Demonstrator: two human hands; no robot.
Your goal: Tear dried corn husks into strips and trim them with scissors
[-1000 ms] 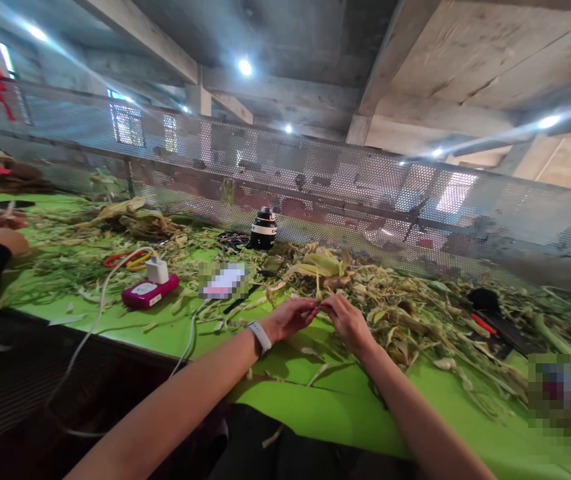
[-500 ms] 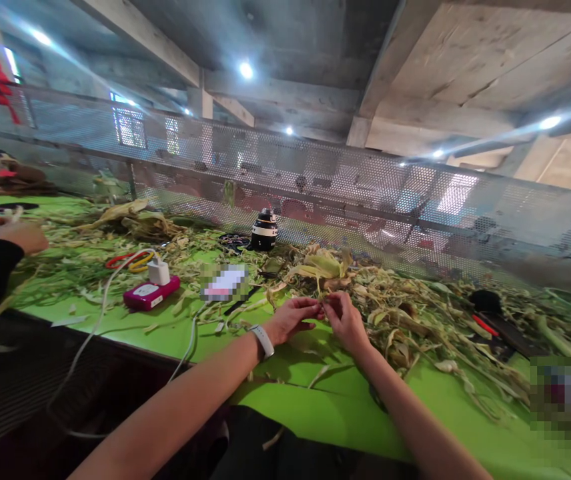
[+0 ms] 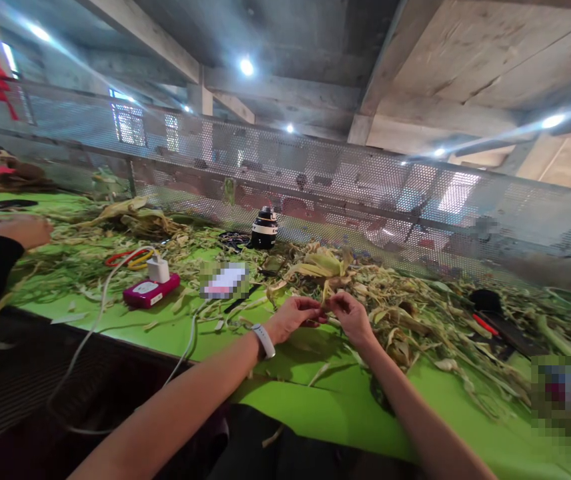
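My left hand [image 3: 291,320], with a white wristband [image 3: 264,341] on its wrist, has thumb and fingers pinched together above the green tabletop [image 3: 265,393]. Fingertip to fingertip with it, my right hand [image 3: 354,321] is also closed in a pinch. Between them a thin, pale strip of corn husk [image 3: 326,291] shows, partly hidden by the fingers. Just beyond lies a bunch of broader yellow-green husks [image 3: 321,265], on a heap of dry husk scraps [image 3: 380,293].
A phone-like pixelated item [image 3: 224,280] and a magenta box [image 3: 151,291] with a white charger [image 3: 158,269] lie left. Behind them stands a black bottle [image 3: 264,230] before a mesh screen [image 3: 285,173]. Red-and-black tools [image 3: 485,325] lie right. A co-worker's hand [image 3: 25,231] is far left.
My right hand has shifted slightly right, and more of the husk strip shows above the fingertips. My left hand stays nearly in place. The co-worker's hand has moved a little right.
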